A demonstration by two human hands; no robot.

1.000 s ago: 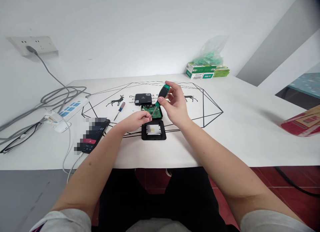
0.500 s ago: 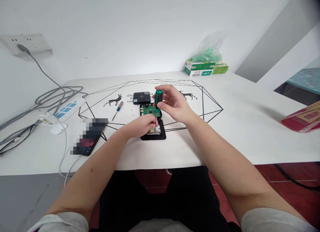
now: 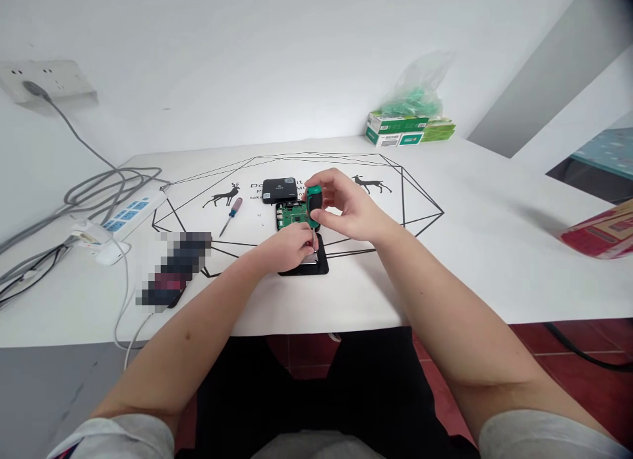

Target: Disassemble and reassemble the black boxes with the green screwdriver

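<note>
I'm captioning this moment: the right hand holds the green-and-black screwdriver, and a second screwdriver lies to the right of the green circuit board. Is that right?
Not quite: the second screwdriver lies to the left of the green circuit board, as the head view shows. The right hand does hold the green-and-black screwdriver.

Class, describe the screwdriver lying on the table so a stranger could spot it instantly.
On the white table, find the left printed deer. Beside it lies a slim screwdriver, its tip toward the person. Unlike the green-and-black screwdriver in the right hand, its handle is pinkish and blue.
</note>
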